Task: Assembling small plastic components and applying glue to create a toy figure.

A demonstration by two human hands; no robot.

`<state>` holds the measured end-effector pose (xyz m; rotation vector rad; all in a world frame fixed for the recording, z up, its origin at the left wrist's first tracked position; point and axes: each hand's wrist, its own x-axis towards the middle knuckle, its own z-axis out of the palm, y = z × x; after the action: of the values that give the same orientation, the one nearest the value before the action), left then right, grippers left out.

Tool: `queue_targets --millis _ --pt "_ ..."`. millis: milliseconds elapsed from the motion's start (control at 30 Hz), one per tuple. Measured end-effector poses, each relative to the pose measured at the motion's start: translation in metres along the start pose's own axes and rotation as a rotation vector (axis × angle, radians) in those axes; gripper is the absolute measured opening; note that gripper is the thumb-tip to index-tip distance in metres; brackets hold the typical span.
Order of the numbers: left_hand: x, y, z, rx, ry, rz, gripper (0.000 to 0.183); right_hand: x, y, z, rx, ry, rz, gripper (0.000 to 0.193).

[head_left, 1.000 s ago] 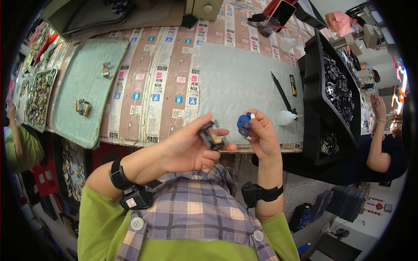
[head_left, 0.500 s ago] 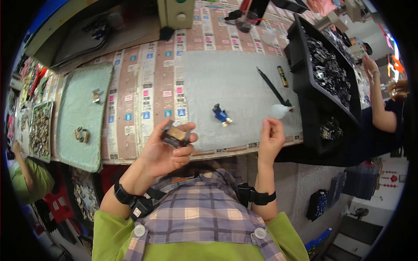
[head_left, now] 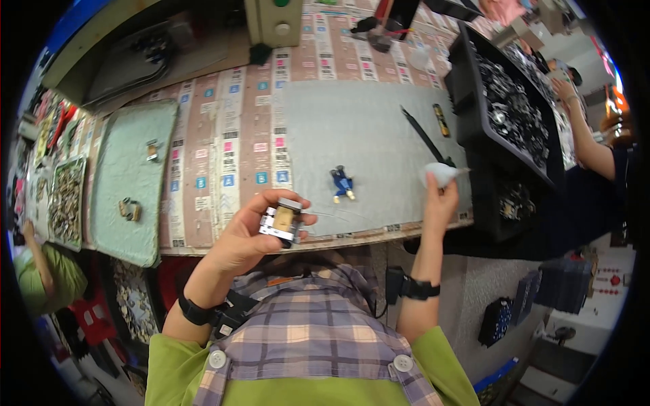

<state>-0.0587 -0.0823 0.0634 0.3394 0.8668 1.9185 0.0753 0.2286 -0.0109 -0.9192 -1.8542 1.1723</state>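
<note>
Between the fingers and thumb of my left hand (head_left: pixel 254 227) is a small block-shaped metal part (head_left: pixel 286 218), silvery at its edges with a tan, gold-looking middle. It is held just in front of the table's near edge. My right hand (head_left: pixel 441 203) pinches a whitish rubber squeeze bulb (head_left: pixel 440 175) whose thin nozzle points to the right. On the grey mat (head_left: pixel 352 122) between my hands lies a small dark-blue piece (head_left: pixel 342 183) with cream-coloured tips. A black pen-like tool (head_left: pixel 421 135) rests on the mat behind the bulb.
A short black-and-yellow stick (head_left: pixel 441 120) lies near a black bin (head_left: pixel 467 81) full of shiny metal parts. At left, a green-lined tray (head_left: pixel 128 176) holds two small parts. A metal box (head_left: pixel 74 61) stands behind it. Other people work at both sides.
My right hand has moved right and taken hold of the squeeze bulb. My left hand has turned the metal part, so its silvery side faces up.
</note>
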Motion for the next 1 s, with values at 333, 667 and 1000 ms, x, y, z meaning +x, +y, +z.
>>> queue_targets --millis 333,667,1000 --pt "-0.003 -0.001 0.007 0.326 -0.1 0.225 0.056 -0.07 -0.148 0.007 0.472 -0.188 -0.12 0.061" --pt "-0.009 0.002 0.011 0.436 -0.089 0.242 0.058 -0.091 -0.173 0.026 0.529 -0.211 -0.267 0.06" --pt "-0.009 0.003 0.012 0.521 -0.067 0.234 0.06 -0.099 -0.172 0.023 0.41 -0.289 -0.347 0.051"
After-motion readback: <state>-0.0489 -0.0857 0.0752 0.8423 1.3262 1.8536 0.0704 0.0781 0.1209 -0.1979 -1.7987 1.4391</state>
